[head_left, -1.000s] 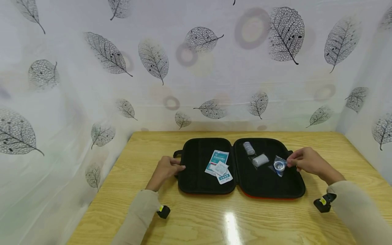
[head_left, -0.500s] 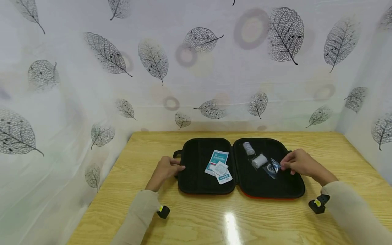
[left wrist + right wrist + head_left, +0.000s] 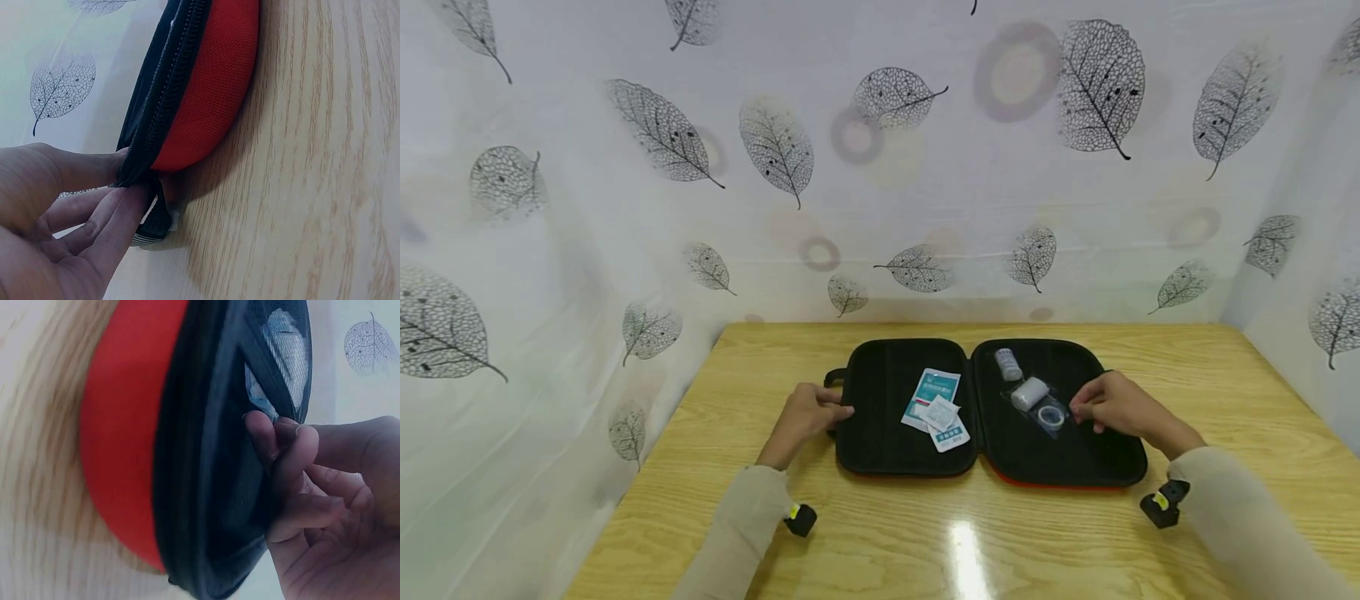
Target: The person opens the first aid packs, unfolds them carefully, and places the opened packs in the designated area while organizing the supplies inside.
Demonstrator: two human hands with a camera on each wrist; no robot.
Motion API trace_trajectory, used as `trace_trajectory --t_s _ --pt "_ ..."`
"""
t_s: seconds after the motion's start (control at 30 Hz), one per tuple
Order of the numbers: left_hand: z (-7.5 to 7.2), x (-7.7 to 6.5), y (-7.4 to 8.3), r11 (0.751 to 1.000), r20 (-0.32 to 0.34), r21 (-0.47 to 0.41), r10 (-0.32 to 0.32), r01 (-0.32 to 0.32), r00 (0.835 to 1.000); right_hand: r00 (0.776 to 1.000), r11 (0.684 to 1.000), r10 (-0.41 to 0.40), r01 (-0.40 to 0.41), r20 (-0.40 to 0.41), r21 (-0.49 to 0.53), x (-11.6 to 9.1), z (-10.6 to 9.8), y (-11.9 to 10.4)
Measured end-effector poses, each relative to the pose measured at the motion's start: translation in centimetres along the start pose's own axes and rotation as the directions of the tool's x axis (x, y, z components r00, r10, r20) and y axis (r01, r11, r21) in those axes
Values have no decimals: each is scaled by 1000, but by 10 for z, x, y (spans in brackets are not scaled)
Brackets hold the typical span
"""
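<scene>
A black-lined case [image 3: 895, 450] with a red outer shell lies unfolded on the table. My left hand [image 3: 808, 414] pinches its left rim beside the handle, thumb on top and fingers underneath, as the left wrist view shows. In the right half, a roll of tape [image 3: 1050, 417] in a clear bag lies against a wrapped white bandage roll [image 3: 1030, 393]. My right hand [image 3: 1116, 407] reaches over the right rim and pinches the corner of the tape's bag. A dark strap [image 3: 265, 359] crosses in front of the clear wrapping in the right wrist view.
Another white roll [image 3: 1008, 364] sits farther back in the right half. The left half holds a teal-and-white packet [image 3: 937, 384] and smaller white packets [image 3: 951, 434] overlapping it. A black handle loop [image 3: 159, 215] hangs by the left hand. Behind the wooden table [image 3: 880, 542] hangs a leaf-patterned curtain [image 3: 925, 192].
My right hand has moved left over the right half, bringing the bagged tape from near the right rim to the bandage roll. The left hand has stayed on the left rim.
</scene>
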State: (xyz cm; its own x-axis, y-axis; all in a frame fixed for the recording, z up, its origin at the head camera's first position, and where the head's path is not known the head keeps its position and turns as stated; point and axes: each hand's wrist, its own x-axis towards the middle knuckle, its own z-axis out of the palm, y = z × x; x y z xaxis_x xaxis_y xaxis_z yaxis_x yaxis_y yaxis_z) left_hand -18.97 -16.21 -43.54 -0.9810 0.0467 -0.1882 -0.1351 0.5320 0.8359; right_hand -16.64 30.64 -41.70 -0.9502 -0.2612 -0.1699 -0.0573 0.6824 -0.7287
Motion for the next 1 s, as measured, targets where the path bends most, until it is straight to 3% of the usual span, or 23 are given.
trace_trajectory --t_s 0.47,0.7,1.0 --pt "0 -2 1 1000 -13 13 -21 21 1000 999 1000 23 -24 40 10 0 1 -2" --pt "-1 -4 4 992 -18 127 12 -10 1000 999 999 49 -49 -2 -18 -6 -15 -2" --pt "-3 -7 11 957 -34 280 92 -78 995 985 988 141 -147 -104 -54 -15 -33 9"
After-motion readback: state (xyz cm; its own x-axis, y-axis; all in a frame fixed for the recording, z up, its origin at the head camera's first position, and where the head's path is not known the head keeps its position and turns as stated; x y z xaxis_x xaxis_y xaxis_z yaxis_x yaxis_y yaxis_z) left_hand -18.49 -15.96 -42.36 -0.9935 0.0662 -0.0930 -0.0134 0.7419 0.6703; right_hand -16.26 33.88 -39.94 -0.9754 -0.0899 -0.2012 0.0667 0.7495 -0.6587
